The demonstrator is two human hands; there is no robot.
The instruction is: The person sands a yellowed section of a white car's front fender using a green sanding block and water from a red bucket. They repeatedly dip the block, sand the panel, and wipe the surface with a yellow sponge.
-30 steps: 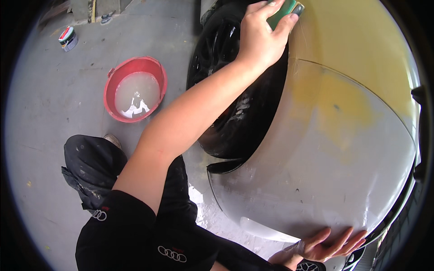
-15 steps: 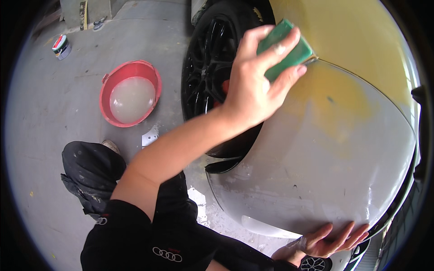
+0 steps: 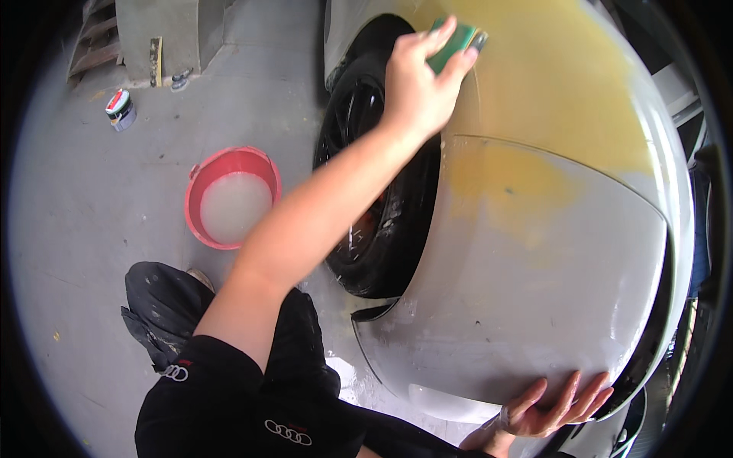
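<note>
My left hand (image 3: 420,91) is stretched far forward, its fingers and thumb closed around a green sanding block (image 3: 452,47). The block rests against the car's fender (image 3: 550,84), which carries a broad dull-yellow patch, just above the wheel arch. Below a curved seam lies the grey bumper (image 3: 534,267), with a smaller yellow patch near that seam. Low on the bumper my right hand (image 3: 561,408) lies with spread fingers, holding nothing. The block's underside is hidden.
Beside the black-rimmed wheel (image 3: 343,137), a red bucket (image 3: 195,210) of cloudy water stands on the grey floor. Farther back are a small tin (image 3: 121,111) and a concrete pillar (image 3: 175,34). My bent knee (image 3: 164,305) is at the left.
My left hand has moved the sanding block forward and left, from near the seam onto the fender. My right hand stays on the bumper. The whole view has shifted somewhat.
</note>
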